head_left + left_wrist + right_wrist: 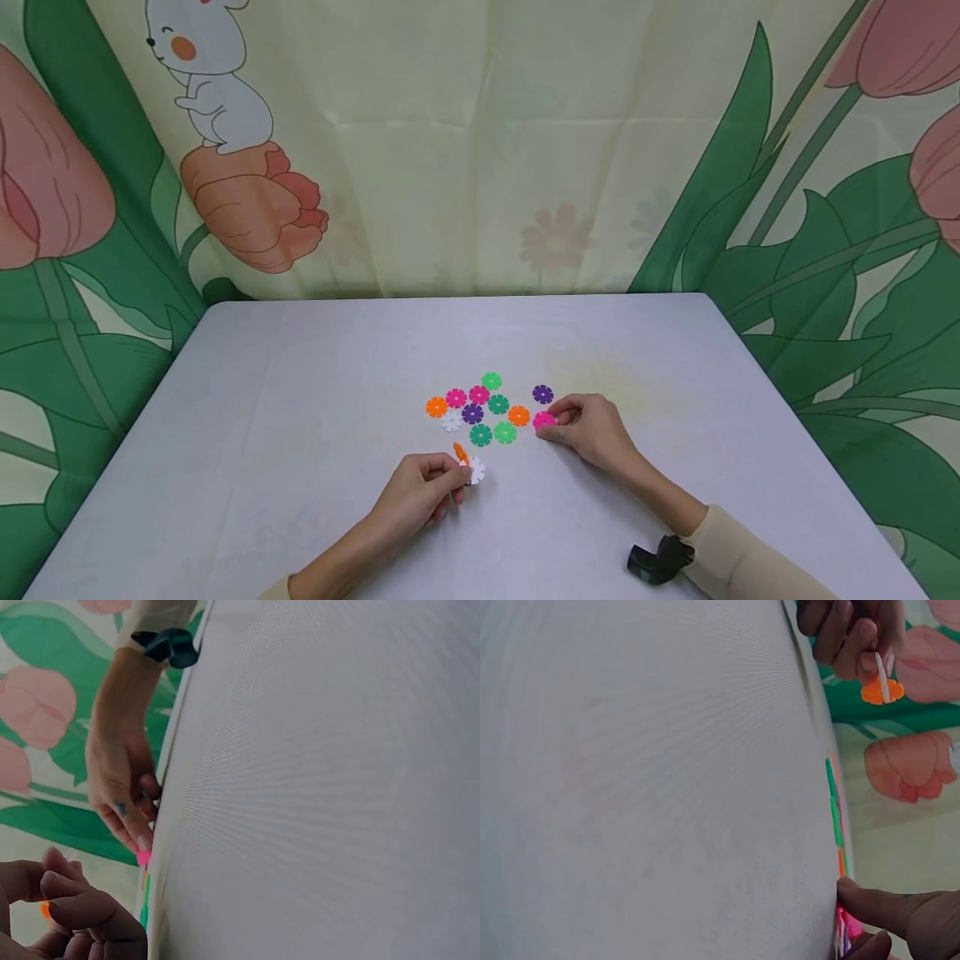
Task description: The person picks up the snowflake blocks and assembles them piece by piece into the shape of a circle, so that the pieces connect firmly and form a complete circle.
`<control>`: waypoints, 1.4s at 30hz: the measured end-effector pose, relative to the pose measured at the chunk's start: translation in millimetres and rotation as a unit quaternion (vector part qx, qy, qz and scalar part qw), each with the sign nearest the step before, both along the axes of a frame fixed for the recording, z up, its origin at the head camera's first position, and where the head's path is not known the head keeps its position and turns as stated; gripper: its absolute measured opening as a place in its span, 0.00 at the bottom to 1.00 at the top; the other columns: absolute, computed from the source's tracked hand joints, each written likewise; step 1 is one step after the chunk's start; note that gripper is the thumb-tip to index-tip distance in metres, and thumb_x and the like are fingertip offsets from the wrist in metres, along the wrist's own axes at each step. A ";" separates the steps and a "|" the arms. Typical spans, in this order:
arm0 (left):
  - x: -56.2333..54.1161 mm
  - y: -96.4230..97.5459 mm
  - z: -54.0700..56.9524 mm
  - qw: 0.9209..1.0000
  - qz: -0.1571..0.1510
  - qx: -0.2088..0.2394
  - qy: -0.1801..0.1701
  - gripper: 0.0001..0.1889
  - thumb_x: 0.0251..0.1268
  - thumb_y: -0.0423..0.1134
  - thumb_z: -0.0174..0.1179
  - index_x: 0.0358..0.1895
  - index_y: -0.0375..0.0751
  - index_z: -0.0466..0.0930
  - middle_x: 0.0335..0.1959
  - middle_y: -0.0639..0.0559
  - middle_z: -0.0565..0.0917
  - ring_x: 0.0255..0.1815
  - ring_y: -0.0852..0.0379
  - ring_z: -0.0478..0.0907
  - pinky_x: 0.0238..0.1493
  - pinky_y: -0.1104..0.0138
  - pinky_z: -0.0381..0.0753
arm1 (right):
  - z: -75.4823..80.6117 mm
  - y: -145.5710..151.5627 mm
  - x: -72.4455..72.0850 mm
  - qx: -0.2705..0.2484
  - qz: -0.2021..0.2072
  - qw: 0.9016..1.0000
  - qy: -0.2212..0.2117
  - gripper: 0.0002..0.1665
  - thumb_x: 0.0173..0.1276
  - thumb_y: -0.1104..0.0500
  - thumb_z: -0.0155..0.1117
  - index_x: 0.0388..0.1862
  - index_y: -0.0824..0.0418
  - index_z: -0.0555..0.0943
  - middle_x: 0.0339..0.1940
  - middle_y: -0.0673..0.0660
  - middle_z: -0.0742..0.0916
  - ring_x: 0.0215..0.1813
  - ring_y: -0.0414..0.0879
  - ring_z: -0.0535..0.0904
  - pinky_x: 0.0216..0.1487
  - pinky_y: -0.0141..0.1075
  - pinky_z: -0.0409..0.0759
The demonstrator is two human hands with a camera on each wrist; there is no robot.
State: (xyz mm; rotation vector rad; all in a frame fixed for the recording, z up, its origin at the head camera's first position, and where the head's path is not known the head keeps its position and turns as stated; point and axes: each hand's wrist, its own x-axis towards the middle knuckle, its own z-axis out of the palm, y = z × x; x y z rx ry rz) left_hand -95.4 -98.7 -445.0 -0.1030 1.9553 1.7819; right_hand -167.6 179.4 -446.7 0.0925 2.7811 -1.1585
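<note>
Between thumb and fingers my left hand (423, 492) pinches a white notched disc (477, 471). An orange notched disc (461, 452) is joined crosswise to it, as the right wrist view shows. My right hand (592, 429) has its thumb and fingertips at the edge of a pink notched disc (544, 420), which lies at the right side of the group. In the left wrist view, the pink disc (144, 858) shows at the right hand's fingertips. The left wrist view hides most of the left hand's discs behind its fingers.
Several loose notched discs lie flat mid-table, among them a purple disc (543, 394), a light green disc (506, 432) and an orange disc (519, 416). A white cloth covers the table (300, 375). Behind it hangs a printed curtain (450, 167).
</note>
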 end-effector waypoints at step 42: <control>-1.9 1.5 -5.2 1.000 -0.001 0.018 -0.003 0.15 0.75 0.46 0.64 0.41 0.33 0.85 0.24 0.56 0.82 0.19 0.60 0.66 0.21 0.71 0.65 | 0.4 10.2 9.8 -0.083 0.087 0.992 -0.027 0.08 0.68 0.56 0.77 0.41 0.59 0.92 0.21 0.54 0.86 0.21 0.43 0.77 0.24 0.33 0.80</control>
